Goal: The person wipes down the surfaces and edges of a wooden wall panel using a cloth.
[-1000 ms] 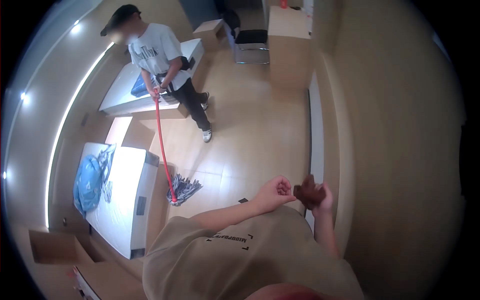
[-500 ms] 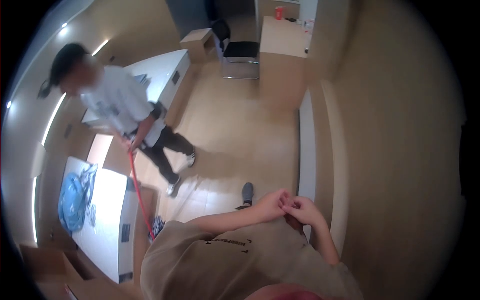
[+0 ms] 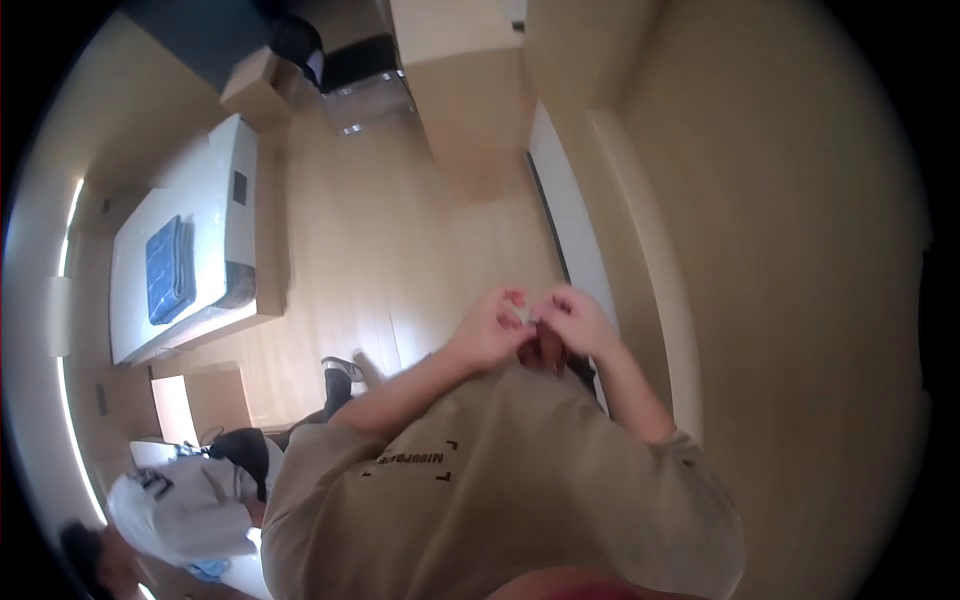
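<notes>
Just ahead of the tan shirt (image 3: 510,460), the right hand (image 3: 577,320) has its grip closed at the upper end of a brown item (image 3: 546,352); the left hand (image 3: 488,330) curls close beside it, and whether that grip holds anything I cannot tell. The item's long axis seems to run from the fingertips back toward the shirt, lower end pointing at the wearer; blur hides more. A wall (image 3: 800,300) lies alongside the right forearm, so the wider room is ahead and leftward, over the floor (image 3: 400,230). A person (image 3: 185,505) is beyond the left sleeve. Farther, a mattress (image 3: 215,255) bearing a blue blanket (image 3: 170,270) edges that floor; beyond stand a table (image 3: 470,100) and black chair (image 3: 360,65).
</notes>
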Demonstrator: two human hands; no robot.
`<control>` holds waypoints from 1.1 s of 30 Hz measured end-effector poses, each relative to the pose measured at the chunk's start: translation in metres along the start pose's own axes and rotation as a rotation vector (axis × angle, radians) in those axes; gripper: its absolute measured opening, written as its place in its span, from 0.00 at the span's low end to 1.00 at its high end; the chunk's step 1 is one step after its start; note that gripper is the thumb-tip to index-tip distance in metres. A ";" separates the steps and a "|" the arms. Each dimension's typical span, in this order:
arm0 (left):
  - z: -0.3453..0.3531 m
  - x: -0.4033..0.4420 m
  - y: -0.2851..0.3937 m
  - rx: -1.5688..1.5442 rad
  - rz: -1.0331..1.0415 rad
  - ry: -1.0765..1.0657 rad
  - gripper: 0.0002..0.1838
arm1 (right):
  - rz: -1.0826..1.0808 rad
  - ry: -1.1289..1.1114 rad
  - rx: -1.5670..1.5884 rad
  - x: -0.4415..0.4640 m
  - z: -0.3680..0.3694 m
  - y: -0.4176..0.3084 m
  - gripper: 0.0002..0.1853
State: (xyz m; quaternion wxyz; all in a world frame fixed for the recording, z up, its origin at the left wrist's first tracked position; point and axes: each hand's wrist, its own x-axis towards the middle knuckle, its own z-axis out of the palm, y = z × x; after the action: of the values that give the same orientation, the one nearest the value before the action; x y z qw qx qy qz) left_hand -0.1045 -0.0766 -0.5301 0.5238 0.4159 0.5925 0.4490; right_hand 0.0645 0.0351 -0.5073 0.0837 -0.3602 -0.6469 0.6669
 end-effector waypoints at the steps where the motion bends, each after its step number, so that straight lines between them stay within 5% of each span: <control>1: -0.011 0.014 -0.001 -0.077 -0.054 0.006 0.27 | -0.033 0.043 0.064 0.019 -0.003 -0.004 0.14; 4: -0.048 0.057 0.022 -0.346 -0.106 0.034 0.12 | -0.032 -0.016 0.423 0.071 -0.012 -0.038 0.11; 8: -0.095 0.128 0.038 -0.322 0.067 0.174 0.05 | -0.196 0.045 0.377 0.171 -0.036 -0.056 0.10; 11: -0.110 0.162 0.063 -0.332 0.125 0.292 0.06 | -0.141 -0.174 0.503 0.209 -0.064 -0.092 0.10; 19: -0.152 0.239 0.112 -0.424 0.127 0.537 0.08 | -0.115 -0.213 0.328 0.304 -0.085 -0.157 0.12; 26: -0.206 0.312 0.103 -0.466 0.079 0.506 0.08 | 0.075 -0.084 0.447 0.367 -0.088 -0.179 0.11; 33: -0.269 0.368 0.092 -0.500 0.107 0.332 0.13 | -0.036 0.086 0.437 0.427 -0.079 -0.167 0.10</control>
State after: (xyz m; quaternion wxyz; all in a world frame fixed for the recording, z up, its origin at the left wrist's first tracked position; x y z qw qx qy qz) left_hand -0.4090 0.2747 -0.5191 0.4815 0.2253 0.5184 0.6698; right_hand -0.2587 0.3701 -0.5040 0.1993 -0.3498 -0.4892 0.7737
